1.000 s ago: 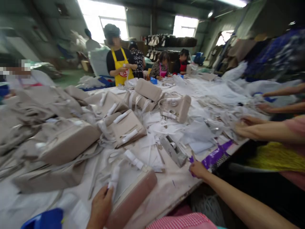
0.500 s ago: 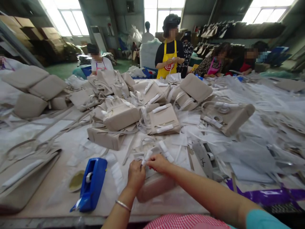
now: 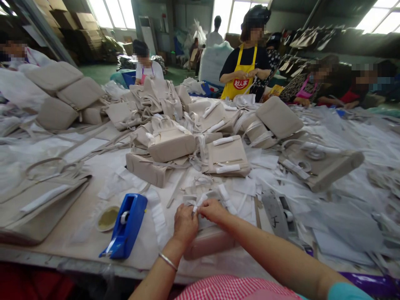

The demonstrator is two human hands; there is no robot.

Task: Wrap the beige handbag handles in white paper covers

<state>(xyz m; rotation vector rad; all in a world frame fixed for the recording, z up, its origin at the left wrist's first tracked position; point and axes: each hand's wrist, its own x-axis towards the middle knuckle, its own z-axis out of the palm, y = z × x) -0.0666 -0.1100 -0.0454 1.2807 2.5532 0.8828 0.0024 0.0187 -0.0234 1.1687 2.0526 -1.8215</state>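
My left hand point(image 3: 185, 224) and my right hand point(image 3: 213, 210) meet over a beige handbag point(image 3: 208, 244) lying near the table's front edge. Both hands pinch a white paper wrap point(image 3: 200, 201) on the bag's handle, fingers closed on it. A silver bangle sits on my left wrist. The bag's top is mostly hidden under my hands.
A blue tape dispenser point(image 3: 126, 226) and a tape roll point(image 3: 107, 218) lie left of my hands, a grey dispenser point(image 3: 279, 213) to the right. Several beige bags point(image 3: 171, 143) and white paper scraps cover the table point(image 3: 93, 175). A person in a yellow apron point(image 3: 242, 79) and other seated people work on the far side.
One second ago my right hand reached far right at the table edge while my left held the wrap. Both hands now meet at the bag's handle; the view has swung left.
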